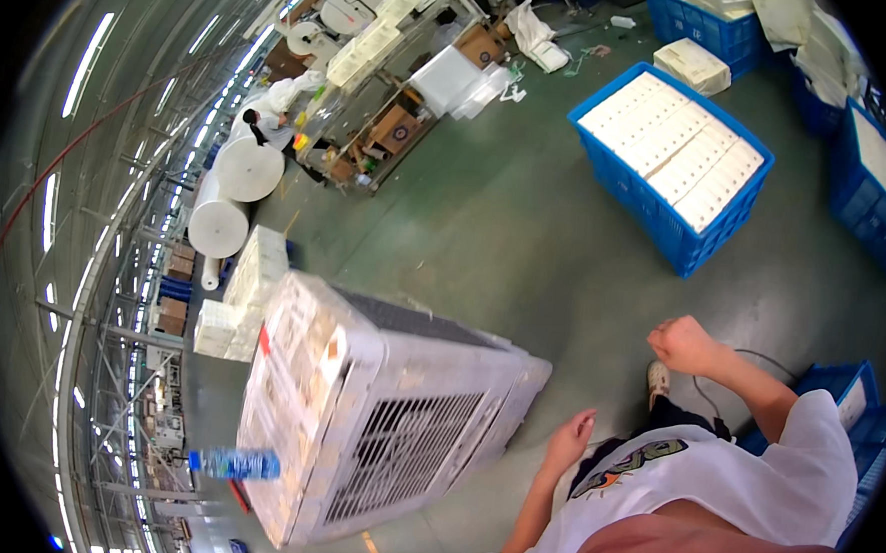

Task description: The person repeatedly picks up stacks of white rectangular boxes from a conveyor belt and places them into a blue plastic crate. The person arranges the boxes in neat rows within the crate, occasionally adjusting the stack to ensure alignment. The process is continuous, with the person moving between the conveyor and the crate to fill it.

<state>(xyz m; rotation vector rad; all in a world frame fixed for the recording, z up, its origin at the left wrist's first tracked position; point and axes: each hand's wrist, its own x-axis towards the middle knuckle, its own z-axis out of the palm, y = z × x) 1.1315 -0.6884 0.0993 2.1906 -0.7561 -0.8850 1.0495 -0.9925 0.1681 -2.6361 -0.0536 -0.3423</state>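
My left hand (569,440) hangs in the air in front of my white shirt, fingers loosely bent and a little apart, holding nothing I can see. Farther right, my right hand (684,343) is raised with its fingers curled into a loose fist. Nothing shows in that fist, and it touches nothing. To the left of my left hand, and apart from it, stands a large pale air cooler (411,415) with a slatted grille. A bottle with a blue label (236,463) is on its top. Beyond my right hand, a blue plastic crate (657,203) holds rows of white packs (666,138).
More blue crates (858,198) line the right side, others (843,383) beside my right arm. Dark cord (774,361) lies on the floor near my shoe (659,378). A cluttered workbench (371,123), large white rolls (248,169) and another person (270,130) are at the far left.
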